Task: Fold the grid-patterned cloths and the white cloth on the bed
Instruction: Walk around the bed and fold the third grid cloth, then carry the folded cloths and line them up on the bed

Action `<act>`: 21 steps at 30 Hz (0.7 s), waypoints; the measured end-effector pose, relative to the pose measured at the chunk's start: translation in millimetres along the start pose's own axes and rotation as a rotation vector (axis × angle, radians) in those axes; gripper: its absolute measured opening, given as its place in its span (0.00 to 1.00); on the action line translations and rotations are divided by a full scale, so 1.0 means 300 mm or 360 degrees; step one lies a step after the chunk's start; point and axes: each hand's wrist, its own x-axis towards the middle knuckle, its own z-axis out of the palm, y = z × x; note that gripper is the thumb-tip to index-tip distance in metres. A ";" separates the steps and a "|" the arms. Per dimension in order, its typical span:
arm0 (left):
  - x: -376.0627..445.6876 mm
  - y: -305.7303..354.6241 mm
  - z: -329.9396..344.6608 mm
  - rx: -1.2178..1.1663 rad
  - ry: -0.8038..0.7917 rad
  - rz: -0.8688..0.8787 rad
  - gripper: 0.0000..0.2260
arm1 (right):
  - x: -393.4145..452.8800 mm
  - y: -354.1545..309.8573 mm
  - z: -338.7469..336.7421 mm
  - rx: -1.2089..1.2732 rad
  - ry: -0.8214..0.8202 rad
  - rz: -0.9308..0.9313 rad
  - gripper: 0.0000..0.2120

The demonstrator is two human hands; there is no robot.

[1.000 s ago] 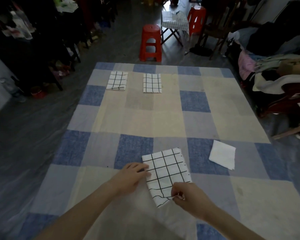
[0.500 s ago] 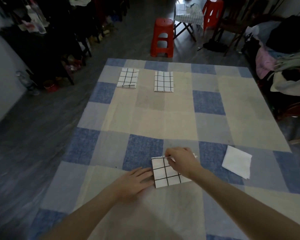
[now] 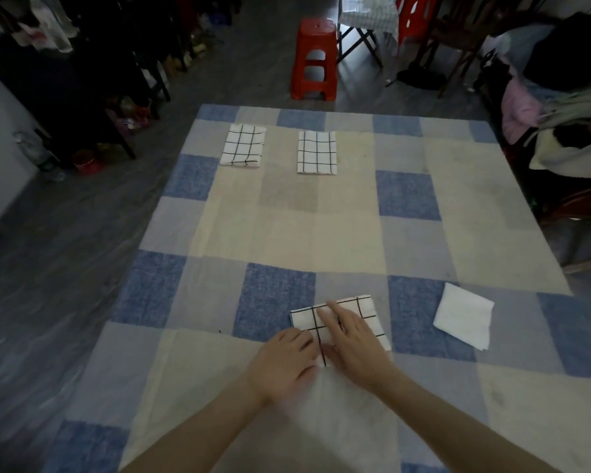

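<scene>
The right hand [image 3: 350,339] has let go and now presses flat beside the flat left hand [image 3: 285,361] on the grid cloth [image 3: 367,314], just left of the white cloth [image 3: 463,315], completing that fold.

Single head-worn wide-angle view, looking forward and down over the bed [image 3: 287,216], hands close below, room floor [image 3: 65,268] beyond

Beyond the bed's far edge you see a red plastic stool [image 3: 315,59] on grey flooring; a heap of clothes [image 3: 567,131] (partly shadowed) lies right, dark furniture [image 3: 93,73] left.
</scene>
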 end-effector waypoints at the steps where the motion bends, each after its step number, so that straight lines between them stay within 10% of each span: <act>1: 0.004 0.000 -0.003 -0.0004 -0.0016 -0.0004 0.09 | -0.052 0.030 0.011 -0.0077 -0.0062 -0.0021 0.26; 16: 0.037 0.051 -0.069 0.0350 -0.0156 0.0176 0.24 | -0.238 0.446 -0.296 -0.0213 0.0507 0.0996 0.08; 21: 0.050 0.032 -0.072 0.0386 -0.0204 0.0184 0.24 | -0.154 0.528 -0.346 -0.0031 0.0402 0.1360 0.17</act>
